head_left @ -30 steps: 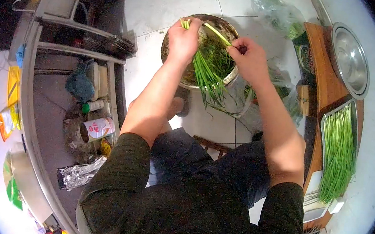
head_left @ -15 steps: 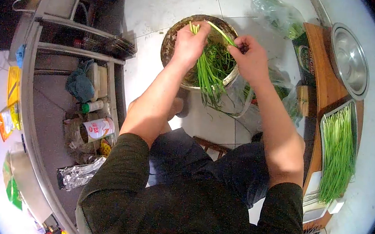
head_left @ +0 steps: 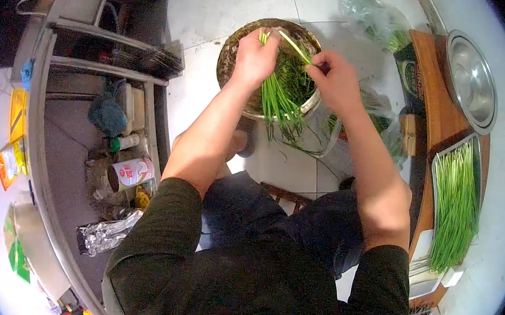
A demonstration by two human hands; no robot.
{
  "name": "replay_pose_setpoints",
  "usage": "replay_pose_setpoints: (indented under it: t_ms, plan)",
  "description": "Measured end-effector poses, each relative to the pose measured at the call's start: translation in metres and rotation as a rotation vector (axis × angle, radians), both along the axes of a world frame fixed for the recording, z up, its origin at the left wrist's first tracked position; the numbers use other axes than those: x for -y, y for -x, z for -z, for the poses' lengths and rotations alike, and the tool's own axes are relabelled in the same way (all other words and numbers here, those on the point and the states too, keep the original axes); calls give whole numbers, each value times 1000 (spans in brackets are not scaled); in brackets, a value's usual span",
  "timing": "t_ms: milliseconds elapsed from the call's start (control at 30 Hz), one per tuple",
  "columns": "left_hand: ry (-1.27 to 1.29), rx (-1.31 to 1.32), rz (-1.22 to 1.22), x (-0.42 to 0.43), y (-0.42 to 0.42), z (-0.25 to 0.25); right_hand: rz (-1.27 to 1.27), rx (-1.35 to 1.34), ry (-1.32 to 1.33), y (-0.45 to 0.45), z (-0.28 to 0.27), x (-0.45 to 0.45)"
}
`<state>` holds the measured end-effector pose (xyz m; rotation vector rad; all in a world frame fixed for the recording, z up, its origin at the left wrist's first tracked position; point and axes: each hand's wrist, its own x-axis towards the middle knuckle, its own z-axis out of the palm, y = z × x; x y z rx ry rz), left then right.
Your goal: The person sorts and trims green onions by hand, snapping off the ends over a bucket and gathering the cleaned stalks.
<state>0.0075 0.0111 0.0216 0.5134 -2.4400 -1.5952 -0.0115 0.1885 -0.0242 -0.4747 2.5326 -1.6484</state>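
Head view: left grip (head_left: 257,58) clasps stalks (head_left: 277,98), right grip (head_left: 337,83) pinches one near bin rim (head_left: 224,56), floor (head_left: 219,6) stretching beyond.

Dark short-sleeved top (head_left: 264,282); dark blue bottoms (head_left: 328,227)

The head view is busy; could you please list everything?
tub: one, brown, upper centre
stalk bunch: one, green, over tub
single stalk: one, pale green, over tub
trayed stalks: many, green, right
board: one, brown, right
basin: one, silver, upper right
plastic bags: at least two, clear, floor
can: one, white, left shelf
cloth: one, blue, left shelf
packet: one, orange, far left
clutter: uncounted, mixed, left
sleeves: two, dark, lower centre
left grip: one, bare, clasping stalk bunch
right grip: one, bare, pinching single stalk
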Motion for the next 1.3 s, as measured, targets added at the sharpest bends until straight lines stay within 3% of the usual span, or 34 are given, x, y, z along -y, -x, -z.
replay_pose_setpoints:
  t_ms: [67, 200, 300, 600, 667, 733, 867, 967, 1067, 1167, 1300]
  plan:
    - [-48, 0, -11, 2, 0, 1, -17, -14, -29, -1, -3, -1]
    - [-358, -89, -52, 9, 8, 17, -42, 179, 200, 0, -3, 0]
    - [-435, -85, -79, 14, 10, 17, -71, 275, 287, 3, 0, -1]
    - [-544, -85, -23, 7, 8, 15, -89, 401, 347, 1, -7, 2]
    - [-471, -67, 19, 0, 4, 9, -70, 450, 343, -1, -14, 3]
    - [-384, -47, 44, -3, 4, 12, -69, 433, 328, -2, -12, 5]
    - [-528, -76, 43, 0, 5, 11, -8, 210, 206, 9, 20, 3]
    - [-558, -102, 58, 7, 5, 14, 94, 270, -12, 10, -1, 0]
    - [-541, -97, 62, 7, 5, 11, 70, 335, -38, 8, -21, -3]
    - [-556, -103, 65, 5, 4, 11, -56, 134, 303, -4, 12, 16]
    - [-601, -105, 55, 0, 5, 9, -145, 142, 104, -15, 17, 24]
